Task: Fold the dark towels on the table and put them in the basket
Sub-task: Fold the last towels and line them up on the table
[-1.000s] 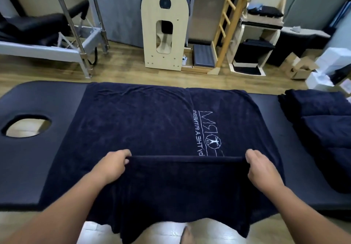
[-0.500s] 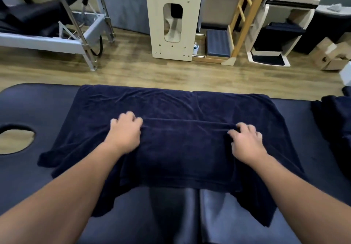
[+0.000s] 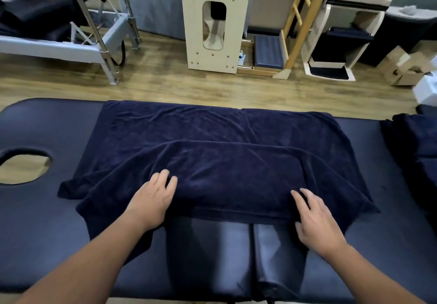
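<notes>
Our left hand (image 3: 151, 199) lies flat on the near left part of the towel (image 3: 220, 152), fingers straight and a little spread, palm down on the plush pile, gripping nothing. Our right hand (image 3: 316, 218) rests the same way on the near right part, fingers straight and pointing up and to the left, the heel of the palm close to the folded hem; it too holds nothing.

The towel is dark navy terry, thick and softly creased. It is spread across the middle of the table (image 3: 35, 232), with its near portion doubled back on itself, so that a rounded upper layer sits on a wider lower one. The far edge runs along the table's far side; the near left corner trails out in a loose, rumpled flap, and the near right corner hangs in a slanted point.

The table is padded, covered in smooth dark vinyl with a slight sheen, and a seam divides the cushion just below the towel's hem. An oval face hole (image 3: 23, 165) opens at its left end, showing the floor through it. At the right edge lies a pile (image 3: 411, 143) of more dark cloth, partly cut off by the frame.

Beyond the table we see a wood-plank floor (image 3: 165, 83), a pale plywood arch (image 3: 212, 20), a slanted wooden ladder (image 3: 305, 20) and a metal-framed bed (image 3: 59, 43).
</notes>
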Action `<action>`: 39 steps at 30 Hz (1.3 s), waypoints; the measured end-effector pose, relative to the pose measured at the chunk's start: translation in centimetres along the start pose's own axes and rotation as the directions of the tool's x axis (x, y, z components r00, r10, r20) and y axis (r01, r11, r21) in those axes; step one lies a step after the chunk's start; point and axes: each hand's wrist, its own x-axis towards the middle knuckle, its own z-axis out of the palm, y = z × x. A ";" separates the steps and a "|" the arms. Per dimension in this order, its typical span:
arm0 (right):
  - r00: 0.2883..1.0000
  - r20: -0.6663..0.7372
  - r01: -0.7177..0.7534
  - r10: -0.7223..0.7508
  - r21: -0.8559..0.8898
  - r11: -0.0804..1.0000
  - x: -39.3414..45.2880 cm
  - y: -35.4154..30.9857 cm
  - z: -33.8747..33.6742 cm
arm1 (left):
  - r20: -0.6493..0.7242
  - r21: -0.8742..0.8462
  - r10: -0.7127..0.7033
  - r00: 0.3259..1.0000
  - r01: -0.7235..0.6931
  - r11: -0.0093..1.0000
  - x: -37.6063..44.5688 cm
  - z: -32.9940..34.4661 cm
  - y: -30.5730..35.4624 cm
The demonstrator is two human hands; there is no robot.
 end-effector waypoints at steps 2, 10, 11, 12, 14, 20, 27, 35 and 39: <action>0.996 -0.004 -0.088 0.088 0.036 0.996 0.0 -0.2 -0.5 | -0.099 0.049 -0.063 0.993 0.068 0.996 -0.7 0.7 -1.0; 0.871 -0.153 -0.443 0.468 0.173 0.880 2.5 0.7 -4.9 | 0.322 -0.538 -0.529 0.785 0.612 0.580 0.3 -4.3 -2.6; 0.860 -0.160 -0.455 0.484 0.185 0.871 3.3 0.9 -5.7 | 0.412 -0.630 -0.538 0.735 0.657 0.414 1.0 -4.9 -2.8; 0.856 -0.160 -0.463 0.492 0.189 0.866 4.2 0.9 -6.6 | 0.487 -0.699 -0.536 0.689 0.676 0.234 1.7 -5.3 -3.1; 0.852 -0.126 -0.481 0.509 0.196 0.854 6.7 1.3 -8.0 | 0.548 -0.791 -0.541 0.638 0.606 -0.087 3.5 -5.8 -3.7; 0.785 -0.102 -0.531 0.611 0.396 0.749 15.4 3.0 -11.5 | 0.104 -0.811 -0.708 0.699 0.472 0.347 9.4 -8.8 -4.5; 0.853 -0.284 -0.321 0.437 0.374 0.870 27.8 5.9 -14.6 | 0.016 -0.705 -0.512 0.859 0.373 0.604 19.9 -12.2 -7.5; 0.994 0.108 -0.025 0.005 0.184 0.983 22.6 0.9 -5.0 | 0.418 -0.274 -0.025 0.908 0.152 0.950 15.9 -7.8 -2.9; 0.984 -0.117 0.149 -0.131 0.166 0.975 14.6 -0.9 -1.9 | 0.588 -0.059 0.024 0.809 0.014 0.998 12.1 -6.1 -1.4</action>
